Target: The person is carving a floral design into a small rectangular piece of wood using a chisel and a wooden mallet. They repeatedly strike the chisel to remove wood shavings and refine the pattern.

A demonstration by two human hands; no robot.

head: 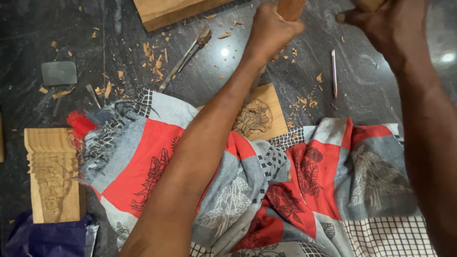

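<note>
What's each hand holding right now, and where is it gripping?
The left hand is closed around a wooden handle, near its lower end. The right hand grips something at the frame's top edge; what it is cannot be told.

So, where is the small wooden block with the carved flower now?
In the head view, the flower block lies centre, on the dark floor, partly under the left hand's forearm, touching the patterned cloth.

I'm in a woodcarving workshop: wood chips at 11 o'clock, chisels at 12, carved panels at 9, on dark stone floor.

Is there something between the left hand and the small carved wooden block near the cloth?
Yes. The left hand grips a wooden handle above the carved block; the left forearm crosses over it, hiding part.
</note>
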